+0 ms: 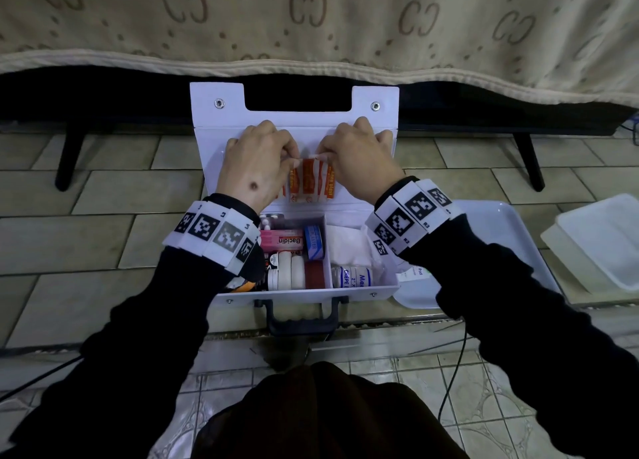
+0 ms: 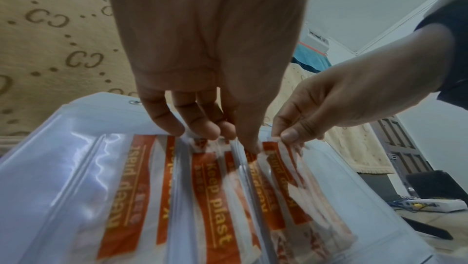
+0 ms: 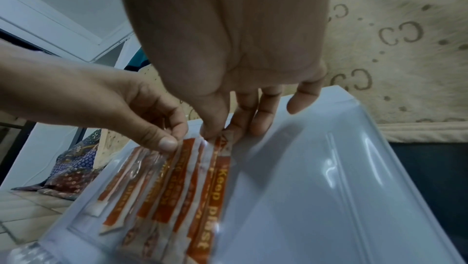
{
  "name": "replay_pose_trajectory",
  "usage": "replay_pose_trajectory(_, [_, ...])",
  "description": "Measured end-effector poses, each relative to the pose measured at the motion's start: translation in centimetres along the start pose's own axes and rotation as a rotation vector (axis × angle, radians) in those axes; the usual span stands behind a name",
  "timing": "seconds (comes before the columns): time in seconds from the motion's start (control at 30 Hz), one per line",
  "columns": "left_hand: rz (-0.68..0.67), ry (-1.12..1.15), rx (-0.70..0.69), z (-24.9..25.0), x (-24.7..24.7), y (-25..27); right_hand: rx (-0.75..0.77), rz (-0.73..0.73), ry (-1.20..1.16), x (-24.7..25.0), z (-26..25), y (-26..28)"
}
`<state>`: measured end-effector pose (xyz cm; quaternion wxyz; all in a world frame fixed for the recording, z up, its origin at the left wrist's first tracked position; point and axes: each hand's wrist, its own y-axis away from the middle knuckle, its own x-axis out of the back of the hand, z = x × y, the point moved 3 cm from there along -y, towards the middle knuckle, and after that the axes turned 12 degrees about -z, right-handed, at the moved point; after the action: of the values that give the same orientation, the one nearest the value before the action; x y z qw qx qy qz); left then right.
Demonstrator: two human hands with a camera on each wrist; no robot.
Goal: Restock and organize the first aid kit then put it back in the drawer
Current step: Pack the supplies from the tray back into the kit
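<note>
The white first aid kit (image 1: 363,291) lies open on the tiled floor, its lid (image 1: 297,121) leaning back toward the bed. A clear pocket (image 2: 83,168) on the lid's inside holds orange-and-white plaster strips (image 1: 309,185) (image 2: 210,188) (image 3: 215,198). My left hand (image 1: 294,154) (image 2: 222,136) pinches the pocket's top edge over the strips. My right hand (image 1: 325,154) (image 3: 217,132) pinches the top ends of the strips at the pocket's mouth. The tray of the kit holds a pink Bacidin box (image 1: 281,242), white tape rolls (image 1: 287,272), a crepe bandage (image 1: 352,277) and white gauze (image 1: 349,247).
A white tray (image 1: 501,223) and a pale plastic container (image 1: 601,244) lie on the floor to the right. The bed with a beige blanket (image 1: 311,19) stands just behind the kit, with black legs (image 1: 69,157) at both sides. A black cable (image 1: 456,365) runs near my right arm.
</note>
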<state>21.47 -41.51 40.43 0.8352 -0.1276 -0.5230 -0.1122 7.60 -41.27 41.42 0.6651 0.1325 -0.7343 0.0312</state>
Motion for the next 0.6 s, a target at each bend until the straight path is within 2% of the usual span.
replay_pose_trajectory(0.3, [0.004, -0.01, -0.005, 0.0, 0.0, 0.0, -0.019, 0.06, 0.039, -1.2, -0.2, 0.4])
replay_pose_trajectory(0.4, [0.009, -0.016, -0.01, -0.1, -0.1, 0.1, -0.04, 0.161, -0.124, -0.4, 0.4, 1.7])
replay_pose_trajectory(0.53, [0.002, -0.012, -0.022, -0.3, -0.1, 0.1, -0.161, 0.318, -0.428, 1.5, 6.0, 2.9])
replay_pose_trajectory(0.57, [0.003, -0.015, -0.025, -0.3, -0.1, 0.0, -0.225, 0.281, -0.458, 1.7, 8.1, 3.0])
replay_pose_trajectory(0.6, [0.003, -0.016, -0.025, -0.3, -0.1, 0.0, -0.297, 0.186, -0.454, 1.6, 10.0, 3.2])
